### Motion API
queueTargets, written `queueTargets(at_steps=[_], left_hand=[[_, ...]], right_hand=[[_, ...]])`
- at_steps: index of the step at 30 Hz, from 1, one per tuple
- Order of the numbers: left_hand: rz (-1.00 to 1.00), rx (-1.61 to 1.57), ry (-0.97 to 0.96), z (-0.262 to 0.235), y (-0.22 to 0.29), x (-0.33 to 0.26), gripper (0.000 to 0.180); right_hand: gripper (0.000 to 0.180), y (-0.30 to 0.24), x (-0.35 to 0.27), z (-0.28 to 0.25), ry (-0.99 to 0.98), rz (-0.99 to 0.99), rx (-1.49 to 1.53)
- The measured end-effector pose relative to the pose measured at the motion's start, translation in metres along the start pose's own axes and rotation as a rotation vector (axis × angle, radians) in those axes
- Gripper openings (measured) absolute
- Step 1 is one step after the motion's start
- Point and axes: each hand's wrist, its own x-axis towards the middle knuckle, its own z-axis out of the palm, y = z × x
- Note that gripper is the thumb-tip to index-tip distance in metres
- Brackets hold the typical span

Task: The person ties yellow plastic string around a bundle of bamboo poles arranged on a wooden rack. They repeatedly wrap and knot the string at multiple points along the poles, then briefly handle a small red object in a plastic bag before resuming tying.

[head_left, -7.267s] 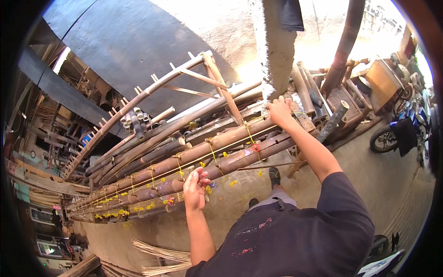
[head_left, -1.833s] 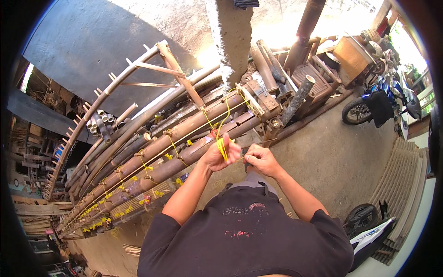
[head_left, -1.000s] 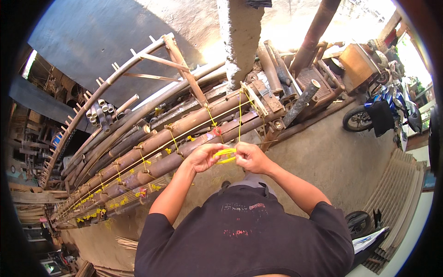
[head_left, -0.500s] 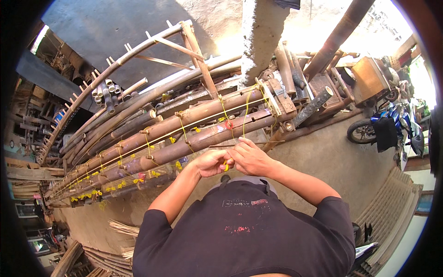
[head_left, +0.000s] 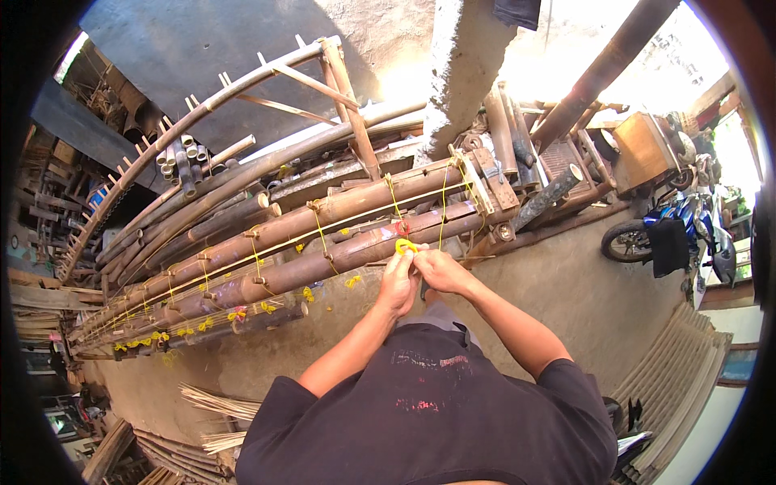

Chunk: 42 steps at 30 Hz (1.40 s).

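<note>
My left hand (head_left: 396,283) is closed, thumb and fingers pinching a small looped bundle of yellow cord (head_left: 406,246) that sticks up above the fingertips. Right beside it, my right hand (head_left: 441,272) is closed too, its fingers meeting the left ones at the base of the bundle; what exactly they grip is hidden. Just beyond both hands runs a long brown bamboo pole (head_left: 364,249), with a second pole (head_left: 347,204) parallel behind it. Yellow cords (head_left: 443,206) are tied across the two poles at intervals. A red tie (head_left: 401,228) sits on the nearer pole.
Several more yellow bundles (head_left: 158,339) hang along the poles at the left. Behind stand a curved bamboo frame with pegs (head_left: 202,109) and stacked bamboo. A motorcycle (head_left: 679,230) is parked at the right. Split sticks (head_left: 218,402) lie on the floor at lower left.
My left hand has moved right and turned upward, lifting the yellow bundle from below the fingers to above them. A thin dark stick seen near the hands earlier no longer shows.
</note>
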Motion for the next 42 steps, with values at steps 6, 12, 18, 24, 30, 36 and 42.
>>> queueTargets(at_steps=[6,12,18,24,30,36,42], left_hand=[[0.042,0.004,0.083,-0.038,-0.022,0.013,0.020],[0.109,0.143,0.294,-0.052,-0.027,0.019,0.013],[0.061,0.168,0.304,-0.043,-0.029,0.013,0.018],[0.092,0.148,0.337,-0.048,-0.022,0.009,0.018],[0.078,0.119,0.337,-0.048,-0.020,0.011,0.013],[0.078,0.102,0.293,-0.047,-0.022,0.011,0.017],[0.133,0.111,0.364,-0.043,-0.018,0.013,0.016]], right_hand=[[0.044,-0.003,0.018,-0.020,-0.449,0.152,-0.111],[0.033,0.007,0.059,-0.033,0.175,0.142,-0.266],[0.024,0.007,0.098,-0.028,0.059,0.238,-0.350],[0.022,0.022,0.100,-0.022,0.130,0.073,-0.307],[0.021,0.022,0.106,-0.028,-0.019,0.131,-0.211],[0.020,0.019,0.096,-0.025,0.173,-0.132,-0.375],[0.017,0.012,0.083,-0.022,0.220,-0.288,-0.280]])
